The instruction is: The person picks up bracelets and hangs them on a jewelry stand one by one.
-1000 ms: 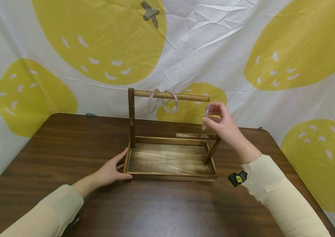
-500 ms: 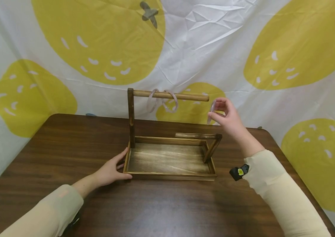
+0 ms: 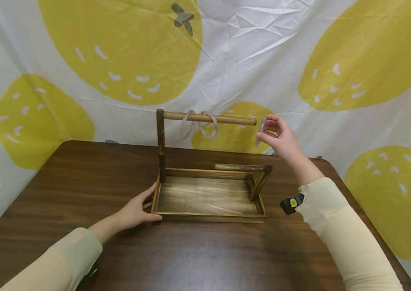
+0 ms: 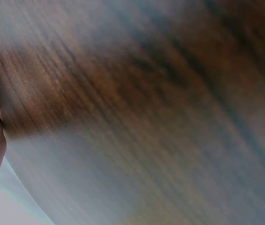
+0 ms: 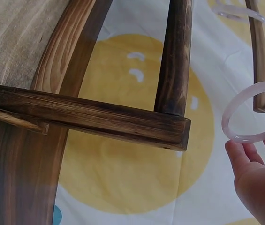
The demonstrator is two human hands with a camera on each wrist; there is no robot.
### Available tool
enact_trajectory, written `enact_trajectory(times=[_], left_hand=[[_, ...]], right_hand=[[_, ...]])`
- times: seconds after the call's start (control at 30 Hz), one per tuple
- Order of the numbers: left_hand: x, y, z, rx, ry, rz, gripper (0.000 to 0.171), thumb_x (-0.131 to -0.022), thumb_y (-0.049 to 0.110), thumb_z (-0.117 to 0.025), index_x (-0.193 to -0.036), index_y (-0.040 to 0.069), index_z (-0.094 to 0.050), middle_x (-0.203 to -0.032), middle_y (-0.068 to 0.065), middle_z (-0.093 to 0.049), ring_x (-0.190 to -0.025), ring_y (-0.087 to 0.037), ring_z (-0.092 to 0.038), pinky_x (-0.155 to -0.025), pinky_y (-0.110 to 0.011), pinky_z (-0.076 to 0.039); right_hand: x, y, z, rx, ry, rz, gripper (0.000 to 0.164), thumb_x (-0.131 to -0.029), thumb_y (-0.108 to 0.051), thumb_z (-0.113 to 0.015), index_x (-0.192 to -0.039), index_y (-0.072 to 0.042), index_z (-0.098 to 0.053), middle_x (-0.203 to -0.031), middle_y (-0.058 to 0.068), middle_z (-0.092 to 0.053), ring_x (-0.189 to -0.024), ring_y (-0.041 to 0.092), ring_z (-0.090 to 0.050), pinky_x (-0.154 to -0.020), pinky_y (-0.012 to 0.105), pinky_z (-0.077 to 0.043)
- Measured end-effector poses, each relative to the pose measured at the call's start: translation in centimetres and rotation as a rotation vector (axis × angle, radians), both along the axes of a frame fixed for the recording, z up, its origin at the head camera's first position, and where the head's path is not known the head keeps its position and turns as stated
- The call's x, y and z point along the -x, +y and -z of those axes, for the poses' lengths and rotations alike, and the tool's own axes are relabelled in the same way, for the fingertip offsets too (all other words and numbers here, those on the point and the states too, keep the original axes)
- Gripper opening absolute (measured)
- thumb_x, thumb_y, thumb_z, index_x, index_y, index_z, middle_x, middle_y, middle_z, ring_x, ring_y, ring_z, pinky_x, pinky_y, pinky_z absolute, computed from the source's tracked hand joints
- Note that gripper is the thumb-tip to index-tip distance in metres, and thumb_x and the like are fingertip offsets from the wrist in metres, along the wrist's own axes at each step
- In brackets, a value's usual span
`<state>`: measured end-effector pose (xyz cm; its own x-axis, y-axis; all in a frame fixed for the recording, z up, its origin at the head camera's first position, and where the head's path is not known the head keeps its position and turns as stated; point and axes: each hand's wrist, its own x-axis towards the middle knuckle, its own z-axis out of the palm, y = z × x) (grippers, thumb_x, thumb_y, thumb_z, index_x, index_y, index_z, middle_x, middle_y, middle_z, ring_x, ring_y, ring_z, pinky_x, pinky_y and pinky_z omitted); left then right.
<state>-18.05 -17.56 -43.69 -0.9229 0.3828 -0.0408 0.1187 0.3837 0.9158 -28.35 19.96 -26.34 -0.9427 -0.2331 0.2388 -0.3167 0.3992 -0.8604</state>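
A wooden display stand [image 3: 209, 194] has a shallow tray base, a tall upper bar [image 3: 238, 120] and a shorter lower bar [image 3: 240, 167]. Two pale lilac bangles [image 3: 217, 126] hang on the upper bar. My right hand [image 3: 279, 137] pinches a third bangle [image 3: 261, 131] by its lower rim between thumb and fingertips, just right of the bar's free end. In the right wrist view, the bar's tip shows through the ring of this bangle [image 5: 263, 86]. My left hand [image 3: 136, 210] holds the tray's left end, thumb at the front corner and fingers along the side.
The stand rests on a dark brown wooden table [image 3: 205, 258]. Behind the table hangs a white cloth [image 3: 220, 52] printed with large yellow fruit. The lower bar's post [image 3: 261, 185] rises at the tray's right end, below my right hand.
My right hand has carried its bangle slightly right and upward, to the height of the upper bar's end. The left hand, the stand and the hanging bangles stay where they were.
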Motion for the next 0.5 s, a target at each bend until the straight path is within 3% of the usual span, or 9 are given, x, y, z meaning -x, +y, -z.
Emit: enact_trajectory(times=[0.13, 0.33, 0.5], left_hand=[[0.01, 0.00, -0.06, -0.003, -0.009, 0.003, 0.104, -0.078, 0.014, -0.077, -0.150, 0.001, -0.003, -0.153, -0.029, -0.005, -0.130, -0.049, -0.034, -0.103, -0.047, -0.044], [-0.01, 0.02, -0.11, -0.012, -0.013, 0.002, 0.104, -0.077, 0.014, -0.077, -0.150, 0.000, -0.004, -0.153, -0.029, -0.005, -0.130, -0.049, -0.034, -0.103, -0.047, -0.043], [0.03, 0.02, -0.04, -0.009, -0.007, 0.001, 0.104, -0.077, 0.014, -0.077, -0.150, 0.001, -0.004, -0.153, -0.029, -0.005, -0.130, -0.049, -0.034, -0.103, -0.047, -0.043]], right_hand=[[0.27, -0.04, -0.17, -0.004, 0.004, 0.003, 0.055, -0.090, -0.008, -0.058, -0.136, 0.003, -0.031, -0.113, -0.007, -0.040, -0.116, 0.014, -0.043, -0.112, 0.039, -0.036], [0.55, -0.07, -0.52, -0.017, -0.010, 0.011, 0.057, -0.090, -0.011, -0.058, -0.139, 0.002, -0.030, -0.114, -0.006, -0.041, -0.124, 0.025, -0.043, -0.107, 0.034, -0.040], [0.69, -0.23, -0.87, -0.025, -0.008, 0.003, 0.060, -0.090, -0.013, -0.059, -0.140, -0.001, -0.030, -0.115, -0.006, -0.041, -0.126, 0.027, -0.042, -0.108, 0.040, -0.039]])
